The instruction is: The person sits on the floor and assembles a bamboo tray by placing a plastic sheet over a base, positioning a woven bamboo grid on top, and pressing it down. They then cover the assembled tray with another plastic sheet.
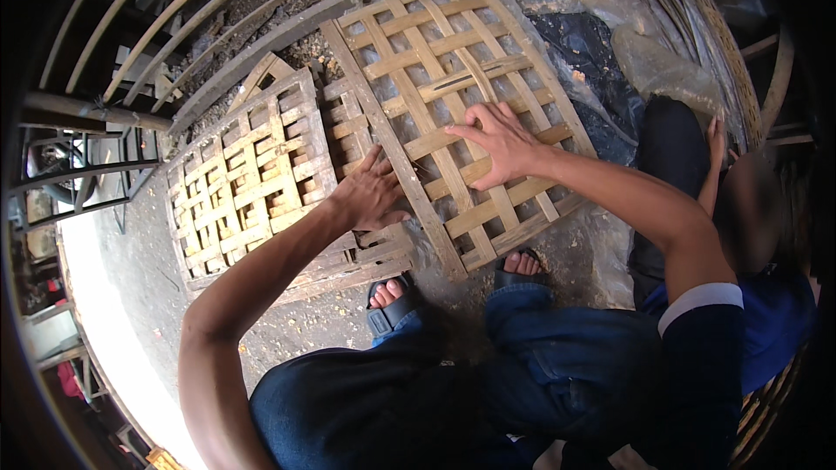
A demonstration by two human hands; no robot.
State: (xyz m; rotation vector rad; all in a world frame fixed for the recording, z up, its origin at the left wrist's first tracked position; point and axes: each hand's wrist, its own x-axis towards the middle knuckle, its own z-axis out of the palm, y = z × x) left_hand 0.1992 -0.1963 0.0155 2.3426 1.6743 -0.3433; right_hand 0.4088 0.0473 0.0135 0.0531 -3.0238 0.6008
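A woven bamboo panel (440, 91) in a wooden frame lies tilted in front of my feet. On its slats rests my right hand (505, 148), fingers spread and the thumb apart. Beside the panel's left frame strip is my left hand (369, 195), its fingers stretched and apart. It lies over the edge of a second woven panel (252, 178), which sits to the left on top of other panels. Whether my left fingertips touch the nearer frame strip I cannot tell.
Another person (679, 157) crouches at the right, a hand near stacked woven sheets (710, 43). Clear plastic sheeting (657, 61) and black plastic (592, 57) lie beyond the panel. Bamboo poles (174, 13) and a metal frame (87, 170) stand at the left. My sandalled feet (387, 296) are close to the panels.
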